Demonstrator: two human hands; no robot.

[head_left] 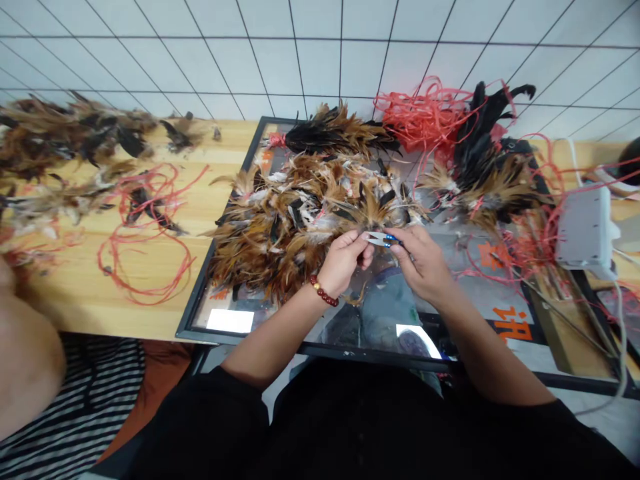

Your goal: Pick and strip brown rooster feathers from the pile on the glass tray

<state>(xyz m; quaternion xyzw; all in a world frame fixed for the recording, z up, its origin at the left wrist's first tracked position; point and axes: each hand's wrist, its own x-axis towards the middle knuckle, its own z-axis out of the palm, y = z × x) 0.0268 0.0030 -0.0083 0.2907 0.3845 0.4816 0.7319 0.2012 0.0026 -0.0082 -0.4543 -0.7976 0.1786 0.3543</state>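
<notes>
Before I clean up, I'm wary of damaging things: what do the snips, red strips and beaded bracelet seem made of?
Snips: pale grey blades with a sheen, so probably metal; their glossy blue part may be plastic or coating.
Red strips: likely thin plastic, being slightly shiny and loosely looped.
Beaded bracelet: smooth, shiny dark-red beads; polished wood, stone or plastic, I can't tell.

On the framed panel lies a feather pile, a feather bundle behind it; right of that, heaped ribbon, apparently against the wall. Left, on the table, ribbon loops lie before scattered feathers.
</notes>
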